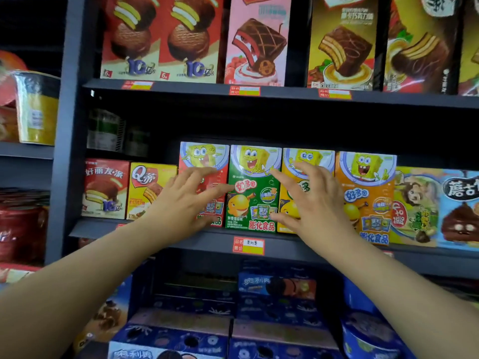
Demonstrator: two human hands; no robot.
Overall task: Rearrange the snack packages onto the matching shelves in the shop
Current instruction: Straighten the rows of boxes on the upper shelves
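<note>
Left hand (188, 200) and right hand (309, 200), fingers spread and gripping nothing, flank the green cardboard cartoon-sponge box (252, 189) marked "膨化食品", between red (207, 161) and yellow (308, 158) sponge boxes.

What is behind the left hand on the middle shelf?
The red cartoon box stands behind the left hand. Its top and bottom corner show; its middle is covered.

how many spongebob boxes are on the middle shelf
4, side by side: a red box partly behind the left hand, a green box between the hands, a yellow box behind the right hand, and an orange box rightmost. More may stand hidden behind them.
</note>
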